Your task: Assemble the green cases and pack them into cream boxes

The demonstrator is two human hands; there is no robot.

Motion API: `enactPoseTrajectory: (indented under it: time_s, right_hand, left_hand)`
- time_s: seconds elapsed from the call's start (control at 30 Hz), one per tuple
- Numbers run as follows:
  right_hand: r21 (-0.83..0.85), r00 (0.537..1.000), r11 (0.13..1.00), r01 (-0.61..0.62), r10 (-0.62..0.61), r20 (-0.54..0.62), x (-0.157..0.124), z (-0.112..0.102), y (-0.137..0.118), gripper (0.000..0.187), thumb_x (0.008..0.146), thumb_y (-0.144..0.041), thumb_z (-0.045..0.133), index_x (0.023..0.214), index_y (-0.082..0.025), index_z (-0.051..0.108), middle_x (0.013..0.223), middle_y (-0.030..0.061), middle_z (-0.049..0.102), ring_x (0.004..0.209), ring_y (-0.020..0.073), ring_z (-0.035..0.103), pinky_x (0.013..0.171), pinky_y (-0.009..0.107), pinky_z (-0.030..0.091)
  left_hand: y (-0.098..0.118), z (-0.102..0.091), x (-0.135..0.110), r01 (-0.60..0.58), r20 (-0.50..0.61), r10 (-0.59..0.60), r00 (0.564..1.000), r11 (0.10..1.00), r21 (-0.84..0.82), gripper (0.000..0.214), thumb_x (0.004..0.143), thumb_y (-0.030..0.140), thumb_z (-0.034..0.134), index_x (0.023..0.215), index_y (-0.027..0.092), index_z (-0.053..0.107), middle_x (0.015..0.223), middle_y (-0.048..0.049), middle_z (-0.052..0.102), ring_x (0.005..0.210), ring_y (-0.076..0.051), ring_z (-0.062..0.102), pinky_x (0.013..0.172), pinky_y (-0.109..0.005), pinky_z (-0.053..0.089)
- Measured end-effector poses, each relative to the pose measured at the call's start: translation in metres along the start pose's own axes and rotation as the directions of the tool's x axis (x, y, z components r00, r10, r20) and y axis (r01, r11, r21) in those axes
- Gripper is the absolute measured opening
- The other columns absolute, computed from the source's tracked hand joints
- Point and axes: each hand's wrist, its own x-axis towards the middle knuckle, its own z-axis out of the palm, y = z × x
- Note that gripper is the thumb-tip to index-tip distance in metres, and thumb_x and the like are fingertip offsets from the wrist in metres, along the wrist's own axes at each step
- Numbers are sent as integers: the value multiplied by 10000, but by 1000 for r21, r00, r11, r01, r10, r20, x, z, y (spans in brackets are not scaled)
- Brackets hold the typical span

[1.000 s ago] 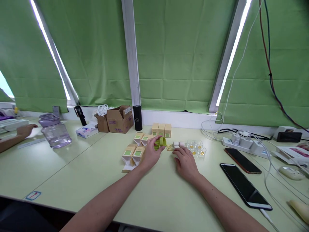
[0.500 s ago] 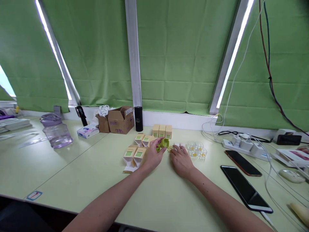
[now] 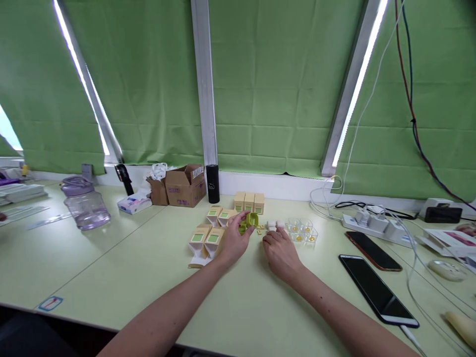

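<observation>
My left hand [image 3: 235, 243] is closed on a small olive-green, cup-shaped plastic piece [image 3: 252, 219], its hollow side showing. More green plastic [image 3: 242, 228] shows beside the fingers, partly covered by them. My right hand [image 3: 281, 253] rests low over the table with fingers bent together; whatever lies under the fingertips is hidden. Just beyond them are small white pieces [image 3: 275, 225]. Tiny yellow pieces [image 3: 260, 227] lie between the two hands. To the right stand several clear cups [image 3: 305, 226] with yellow-orange bits inside. Open cardboard boxes [image 3: 201, 239] with green labels lie left of my left hand.
Closed small boxes [image 3: 249, 202] stand in a row behind. Farther back are a black cylinder [image 3: 212, 183] and a brown carton [image 3: 186, 186]. A purple bottle [image 3: 87, 206] stands left. Phones [image 3: 377, 287], a power strip [image 3: 375, 228] and cables lie right.
My right hand has drawn slightly back toward me, uncovering more of the white pieces and tiny yellow pieces. My left hand stays nearly in place with the green piece.
</observation>
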Motion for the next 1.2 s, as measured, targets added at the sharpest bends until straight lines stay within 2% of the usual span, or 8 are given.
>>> enactPoseTrajectory:
  time_s: [0.1, 0.2, 0.3, 0.43, 0.63, 0.83, 1.0, 1.2]
  right_hand:
    - [20, 999, 1000, 19, -20, 29, -4, 3, -5, 203, 816, -55, 586, 845, -172, 749, 881, 120, 742, 940, 283, 622, 1036, 458, 364]
    - [79, 998, 995, -56, 55, 7, -7, 10, -6, 198, 780, -55, 608, 890, -167, 729, 905, 109, 733, 923, 270, 620, 969, 428, 378]
    - [161, 990, 978, -132, 139, -30, -10, 16, -4, 255, 813, -51, 590, 991, -177, 724, 1003, 102, 735, 994, 263, 616, 920, 384, 389]
    - [243, 987, 962, -125, 145, -67, -13, 16, 0, 230, 895, -97, 568, 1021, -190, 735, 1168, 95, 736, 1147, 274, 578, 967, 373, 387]
    - [224, 994, 968, -112, 108, 30, -14, 9, -1, 260, 834, -62, 588, 979, -198, 756, 1159, 71, 771, 1193, 292, 573, 1007, 398, 376]
    - [169, 990, 977, -126, 113, 85, -14, 5, -2, 312, 791, -39, 579, 1010, -166, 762, 1171, 109, 776, 1087, 268, 663, 947, 378, 432]
    - [184, 973, 966, -180, 202, -110, -18, 12, 1, 427, 750, 25, 544, 1040, -193, 769, 1201, 71, 783, 982, 233, 725, 834, 332, 501]
    - [349, 840, 934, -76, 249, -482, -21, 13, 4, 293, 912, -48, 512, 1012, -209, 735, 1071, 59, 807, 798, 192, 747, 682, 298, 533]
  left_hand:
    - [1, 0, -1, 2, 5, -2, 1000, 1000, 9, 443, 913, 247, 683, 1349, 268, 614, 1330, -106, 586, 1252, -233, 612, 1063, -406, 506]
    - [2, 0, -3, -2, 13, 2, 1000, 1000, 4, 441, 919, 259, 681, 1354, 268, 613, 1334, -109, 582, 1250, -231, 613, 1064, -403, 508]
    - [3, 0, -2, -12, 0, 12, 1000, 1000, 17, 437, 917, 270, 688, 1349, 259, 619, 1313, -110, 599, 1239, -236, 615, 1067, -409, 497]
    - [5, 0, -1, -22, -18, 23, 1000, 999, 35, 432, 908, 254, 690, 1335, 250, 627, 1286, -105, 623, 1208, -236, 623, 1050, -400, 492]
    - [7, 0, -1, -4, -15, 5, 1000, 999, 33, 432, 904, 247, 685, 1332, 250, 629, 1288, -105, 624, 1215, -242, 613, 1043, -401, 485]
    - [8, 0, -1, -4, -23, 5, 1000, 1000, 27, 437, 897, 255, 696, 1329, 233, 633, 1298, -115, 623, 1214, -247, 611, 1050, -407, 474]
    - [8, 0, -2, -29, -17, 29, 999, 1000, 12, 433, 904, 269, 696, 1332, 248, 633, 1290, -105, 627, 1211, -242, 609, 1036, -393, 480]
    - [9, 2, -3, -3, 28, 4, 1000, 1000, -22, 439, 900, 248, 689, 1333, 263, 621, 1329, -100, 596, 1247, -237, 591, 1080, -408, 471]
